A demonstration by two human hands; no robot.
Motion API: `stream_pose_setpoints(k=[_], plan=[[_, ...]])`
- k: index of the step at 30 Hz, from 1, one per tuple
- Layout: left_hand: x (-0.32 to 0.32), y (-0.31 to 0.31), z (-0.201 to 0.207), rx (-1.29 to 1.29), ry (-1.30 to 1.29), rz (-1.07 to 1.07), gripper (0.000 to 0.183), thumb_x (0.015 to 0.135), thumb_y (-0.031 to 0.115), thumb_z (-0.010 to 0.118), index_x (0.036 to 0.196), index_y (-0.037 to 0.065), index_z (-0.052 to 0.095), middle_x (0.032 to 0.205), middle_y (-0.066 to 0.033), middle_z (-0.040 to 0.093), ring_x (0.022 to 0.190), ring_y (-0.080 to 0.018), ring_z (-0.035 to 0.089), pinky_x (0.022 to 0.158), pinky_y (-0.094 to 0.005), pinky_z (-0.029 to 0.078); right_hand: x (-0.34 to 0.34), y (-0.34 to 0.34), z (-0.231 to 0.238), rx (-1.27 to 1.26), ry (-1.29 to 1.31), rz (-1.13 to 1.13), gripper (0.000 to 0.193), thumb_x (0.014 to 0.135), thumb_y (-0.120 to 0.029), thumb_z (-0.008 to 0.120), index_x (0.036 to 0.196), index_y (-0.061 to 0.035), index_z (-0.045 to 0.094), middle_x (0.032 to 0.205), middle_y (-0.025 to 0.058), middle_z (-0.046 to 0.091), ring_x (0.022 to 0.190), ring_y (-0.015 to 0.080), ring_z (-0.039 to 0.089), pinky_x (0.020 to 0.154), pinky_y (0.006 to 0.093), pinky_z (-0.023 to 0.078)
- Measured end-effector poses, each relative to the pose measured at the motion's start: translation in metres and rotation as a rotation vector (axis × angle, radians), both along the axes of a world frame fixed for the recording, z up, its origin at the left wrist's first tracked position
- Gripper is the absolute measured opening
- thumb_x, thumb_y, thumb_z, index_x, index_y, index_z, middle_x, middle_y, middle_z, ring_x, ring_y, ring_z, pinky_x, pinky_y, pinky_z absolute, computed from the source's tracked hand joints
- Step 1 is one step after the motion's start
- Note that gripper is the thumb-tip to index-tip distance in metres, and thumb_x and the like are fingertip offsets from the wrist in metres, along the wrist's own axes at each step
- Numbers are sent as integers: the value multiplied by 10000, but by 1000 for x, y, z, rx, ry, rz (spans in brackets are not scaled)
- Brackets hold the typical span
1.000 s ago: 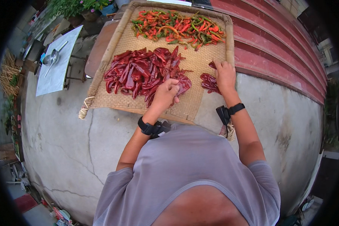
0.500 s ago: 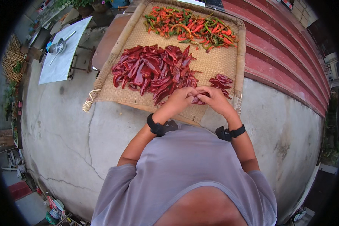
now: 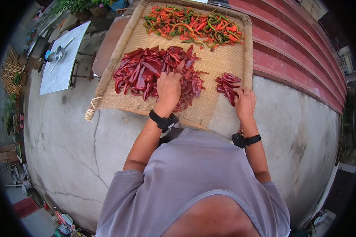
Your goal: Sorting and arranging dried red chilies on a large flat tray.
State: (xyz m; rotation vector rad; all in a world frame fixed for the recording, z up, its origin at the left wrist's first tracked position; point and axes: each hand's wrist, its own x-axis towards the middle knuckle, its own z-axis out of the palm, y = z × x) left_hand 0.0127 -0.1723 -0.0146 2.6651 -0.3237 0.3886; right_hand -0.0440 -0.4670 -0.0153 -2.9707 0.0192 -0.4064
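My left hand (image 3: 169,90) reaches onto the front of a large heap of dark red dried chili peppers (image 3: 140,73). Its fingers are bent down and closed on a pepper at the heap's surface; the fingertips are partly hidden. Over the tray's right edge is my right hand (image 3: 245,103), fingers slightly apart, beside a small pile of dark red peppers (image 3: 228,83). Its fingertips touch or nearly touch the pile's near side, and I see nothing held in them. Both piles lie on a woven tray (image 3: 209,85) with a raised rim.
Smaller red, orange and green chilies (image 3: 194,25) spread along the tray's far side. Red steps (image 3: 288,59) rise beyond its right edge. At the left stands a pale table (image 3: 65,51) with a metal ladle (image 3: 59,54) on it. Cracked concrete floor (image 3: 75,134) surrounds the tray.
My hands were together at the tray's front edge and have parted. The left moved leftward onto the large heap; the right moved rightward to the small pile.
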Motion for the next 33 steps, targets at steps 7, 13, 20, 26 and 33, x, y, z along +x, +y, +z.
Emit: stream_pose_setpoints(k=[7, 13, 20, 26, 33], plan=[[-10, -7, 37, -428, 157, -178, 166, 805, 26, 683, 968, 59, 673, 921, -107, 653, 917, -291, 577, 850, -380, 455, 4, 32, 29, 748, 19, 115, 370, 799, -53, 701, 1164, -105, 674, 1242, 105, 602, 1161, 324, 559, 1031, 440, 405], [-23, -22, 43, -759, 675, -369, 143, 832, -18, 661, 971, 14, 656, 896, -31, 613, 802, -134, 590, 699, -283, 497, 9, 64, 40, 528, 5, 530, 457, 802, -32, 724, 1249, -92, 647, 1330, 121, 564, 1214, 311, 544, 1043, 392, 431], [-23, -21, 16, -405, 381, -336, 200, 827, 6, 651, 1021, 47, 678, 988, -97, 617, 859, -214, 625, 758, -343, 510, 10, 31, 21, 407, 71, 412, 329, 807, -137, 730, 1134, -118, 704, 1341, 107, 568, 1174, 320, 537, 1008, 407, 421], [-20, -31, -3, -51, 154, -260, 263, 813, 86, 682, 1075, 101, 703, 1087, -120, 597, 1057, -314, 547, 868, -409, 496, 13, 3, -4, -31, -127, 48, 341, 807, -215, 755, 1129, -111, 717, 1341, 104, 564, 1250, 343, 466, 1057, 479, 346], [-16, -41, 0, 118, 116, -189, 203, 780, 94, 716, 983, 80, 713, 1008, -134, 655, 950, -314, 559, 793, -413, 505, 3, 15, 12, 117, -159, 59, 334, 841, -210, 726, 1157, -103, 699, 1313, 116, 578, 1255, 338, 469, 1050, 479, 356]])
